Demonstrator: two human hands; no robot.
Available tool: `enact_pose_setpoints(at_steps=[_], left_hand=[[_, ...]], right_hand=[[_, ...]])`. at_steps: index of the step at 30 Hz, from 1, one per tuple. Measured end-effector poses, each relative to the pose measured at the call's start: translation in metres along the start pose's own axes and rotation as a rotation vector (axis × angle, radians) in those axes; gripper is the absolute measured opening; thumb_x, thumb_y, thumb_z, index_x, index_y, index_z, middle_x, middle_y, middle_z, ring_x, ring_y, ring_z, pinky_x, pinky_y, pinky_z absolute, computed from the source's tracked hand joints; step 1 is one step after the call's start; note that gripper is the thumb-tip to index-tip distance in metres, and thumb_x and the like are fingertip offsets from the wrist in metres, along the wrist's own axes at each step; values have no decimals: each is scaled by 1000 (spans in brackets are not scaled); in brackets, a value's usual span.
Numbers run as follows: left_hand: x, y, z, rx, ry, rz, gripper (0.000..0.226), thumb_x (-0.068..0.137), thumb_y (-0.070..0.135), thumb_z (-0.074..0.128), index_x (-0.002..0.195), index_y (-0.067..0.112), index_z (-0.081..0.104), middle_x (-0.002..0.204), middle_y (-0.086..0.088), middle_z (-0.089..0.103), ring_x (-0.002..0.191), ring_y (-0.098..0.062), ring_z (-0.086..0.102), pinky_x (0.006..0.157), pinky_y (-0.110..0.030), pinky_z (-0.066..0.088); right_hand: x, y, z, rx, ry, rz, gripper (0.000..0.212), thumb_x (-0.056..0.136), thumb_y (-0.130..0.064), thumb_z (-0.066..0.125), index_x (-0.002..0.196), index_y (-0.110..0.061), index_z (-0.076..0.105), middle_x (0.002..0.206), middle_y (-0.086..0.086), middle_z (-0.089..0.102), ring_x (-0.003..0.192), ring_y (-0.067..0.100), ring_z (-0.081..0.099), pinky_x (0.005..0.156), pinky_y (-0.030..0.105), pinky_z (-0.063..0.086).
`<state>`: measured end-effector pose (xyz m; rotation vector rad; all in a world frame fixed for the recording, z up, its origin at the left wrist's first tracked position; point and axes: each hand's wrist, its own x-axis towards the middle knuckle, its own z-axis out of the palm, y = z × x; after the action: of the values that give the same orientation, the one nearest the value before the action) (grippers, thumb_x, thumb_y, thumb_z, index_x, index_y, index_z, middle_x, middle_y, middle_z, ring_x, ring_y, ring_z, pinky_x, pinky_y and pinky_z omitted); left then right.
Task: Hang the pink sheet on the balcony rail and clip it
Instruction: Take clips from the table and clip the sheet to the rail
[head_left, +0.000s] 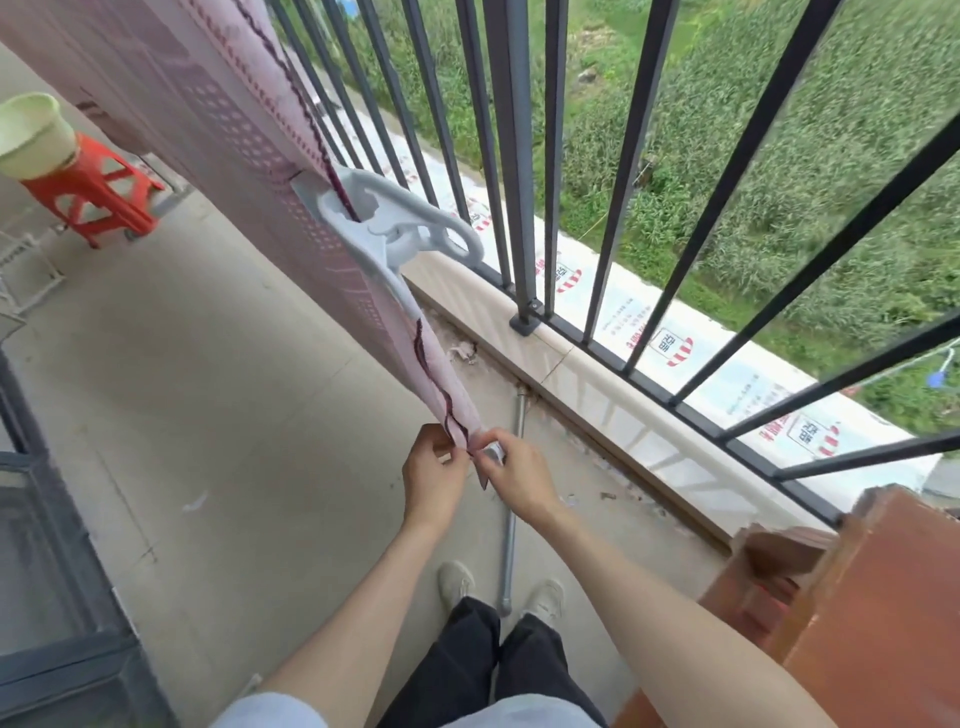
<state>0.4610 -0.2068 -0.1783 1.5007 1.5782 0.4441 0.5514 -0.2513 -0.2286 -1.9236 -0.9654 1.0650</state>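
The pink sheet (208, 119) with a dotted pattern and a dark stitched edge hangs from the upper left down toward me. A large pale grey plastic clip (384, 228) is clamped on it near the railing. The sheet narrows to a corner at my hands. My left hand (434, 475) pinches that corner from the left. My right hand (511, 478) grips the same corner from the right, along with a small pale object whose kind I cannot tell. The black balcony railing (511, 156) stands just to the right of the sheet.
A red plastic stool (96, 200) carrying a pale green basin (31, 135) stands at the far left. A metal pole (511, 514) lies on the concrete floor by my feet. Reddish-brown wooden furniture (852, 608) is at the lower right. Below the railing runs a tiled ledge (597, 374).
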Motion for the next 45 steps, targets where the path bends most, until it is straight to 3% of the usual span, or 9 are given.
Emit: enact_pose_setpoints(at_steps=[6, 9, 12, 15, 22, 27, 30, 35, 45], left_hand=[[-3, 6, 6, 81, 32, 13, 19, 80, 24, 65, 91, 9, 58, 94, -3, 67, 96, -19, 60, 78, -26, 43], [-2, 14, 9, 131, 106, -10, 30, 84, 35, 59, 86, 5, 59, 89, -9, 68, 94, -28, 59, 66, -20, 28], [-2, 20, 12, 167, 194, 5, 35, 89, 33, 53, 81, -1, 58, 86, -18, 68, 92, -36, 58, 60, -22, 21], [-6, 20, 15, 176, 241, 46, 32, 90, 25, 53, 77, -3, 58, 84, -22, 68, 88, -38, 59, 60, -24, 22], [-16, 33, 20, 146, 318, 34, 21, 87, 13, 52, 82, -5, 61, 90, -27, 67, 89, -41, 59, 64, -27, 26], [-18, 32, 17, 265, 284, 51, 30, 89, 23, 47, 73, 1, 60, 87, -24, 68, 86, -39, 58, 64, -30, 29], [-19, 27, 12, 366, 250, 117, 35, 92, 27, 43, 82, 0, 62, 92, -20, 67, 88, -38, 59, 68, -33, 36], [-23, 18, -3, 266, 241, 299, 18, 92, 15, 48, 93, 4, 63, 95, -14, 64, 90, -30, 57, 74, -27, 35], [-22, 24, 7, 47, 247, 121, 12, 89, 13, 53, 83, 6, 61, 83, -15, 68, 81, -25, 62, 74, -29, 45]], right_hand=[[1, 4, 0, 25, -78, -50, 20, 87, -14, 54, 102, -21, 64, 79, -17, 58, 69, 10, 52, 69, 25, 40], [-3, 10, 2, 126, -113, 1, 24, 86, -15, 58, 110, -18, 64, 89, -15, 59, 64, -4, 49, 73, 21, 40], [-9, 12, 2, 276, -102, 141, 24, 84, -21, 63, 107, -15, 61, 97, -9, 61, 60, 0, 50, 58, 18, 43], [-13, 16, 0, 451, -56, 297, 24, 86, -18, 58, 106, -7, 50, 84, 2, 66, 50, 11, 52, 43, 18, 38], [-18, 26, -11, 943, 99, 490, 16, 81, 4, 57, 91, -9, 58, 53, -5, 65, 45, 6, 53, 46, 17, 38], [-17, 17, -14, 740, 76, 346, 23, 81, 2, 55, 96, -13, 65, 64, -3, 63, 54, 5, 54, 57, 22, 40], [-8, 0, -16, 606, 56, 165, 13, 76, -22, 68, 88, -24, 66, 75, -10, 64, 65, 0, 58, 65, 17, 45], [10, -8, -11, 293, 49, 14, 11, 73, -36, 69, 83, -32, 65, 80, -3, 70, 77, 18, 65, 75, 40, 51], [14, -11, -16, 243, 149, -29, 11, 83, -21, 66, 89, -12, 68, 97, 6, 65, 90, 23, 61, 77, 34, 44]])
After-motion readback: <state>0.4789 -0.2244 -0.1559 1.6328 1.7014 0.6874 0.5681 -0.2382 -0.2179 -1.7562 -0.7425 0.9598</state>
